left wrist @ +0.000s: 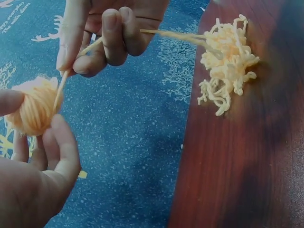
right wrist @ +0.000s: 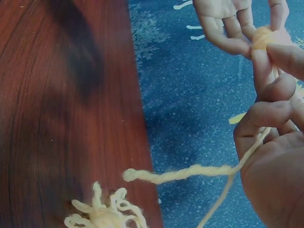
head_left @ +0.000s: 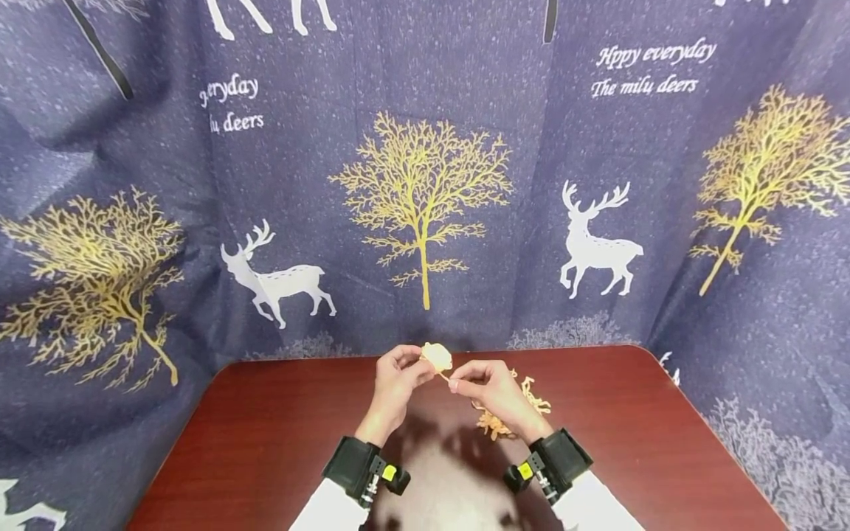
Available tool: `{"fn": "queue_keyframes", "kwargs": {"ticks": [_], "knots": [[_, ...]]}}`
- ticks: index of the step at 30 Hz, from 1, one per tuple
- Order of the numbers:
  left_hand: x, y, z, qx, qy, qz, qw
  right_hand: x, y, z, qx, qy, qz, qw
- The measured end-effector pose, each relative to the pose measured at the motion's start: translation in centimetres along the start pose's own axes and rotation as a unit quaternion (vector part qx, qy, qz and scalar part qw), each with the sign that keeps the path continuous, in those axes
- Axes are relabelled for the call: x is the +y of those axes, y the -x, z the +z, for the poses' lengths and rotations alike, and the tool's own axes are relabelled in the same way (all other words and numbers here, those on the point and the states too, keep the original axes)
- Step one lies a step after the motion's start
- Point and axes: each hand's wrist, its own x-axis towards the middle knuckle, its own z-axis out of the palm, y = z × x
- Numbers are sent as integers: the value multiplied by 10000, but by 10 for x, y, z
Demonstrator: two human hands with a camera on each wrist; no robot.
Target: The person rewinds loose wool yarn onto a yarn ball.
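Note:
A small ball of pale yellow yarn (head_left: 437, 357) (left wrist: 35, 109) is held up between the thumb and fingers of my left hand (head_left: 395, 387). From it a strand of yarn (left wrist: 61, 90) stretches tight to my right hand (head_left: 496, 387), which pinches it between thumb and forefinger. The strand then runs through the curled fingers of that hand, and in the left wrist view it leads off toward a loose tangle of yarn (left wrist: 228, 61). This tangle lies on the table, partly covered by the right hand and wrist in the head view.
The reddish-brown table (head_left: 265, 435) has its far edge just behind the hands. A dark blue cloth (head_left: 465, 74) with printed trees and deer hangs behind it. Black wrist straps with cameras (head_left: 392, 476) sit on both wrists.

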Motion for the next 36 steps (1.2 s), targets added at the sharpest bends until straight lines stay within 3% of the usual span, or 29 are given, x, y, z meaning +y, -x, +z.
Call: {"fn": "queue_keyframes", "kwargs": {"ticks": [19, 26, 36], "knots": [[-1, -1, -2, -436, 385, -112, 9982, -5, -2, -5, 153, 159, -65, 9997], [0, -1, -3, -694, 156, -205, 9973, -6, -3, -6, 113, 152, -68, 9998], [-2, 0, -5, -713, -159, -361, 9967, -5, -3, -5, 109, 132, -144, 9997]]}}
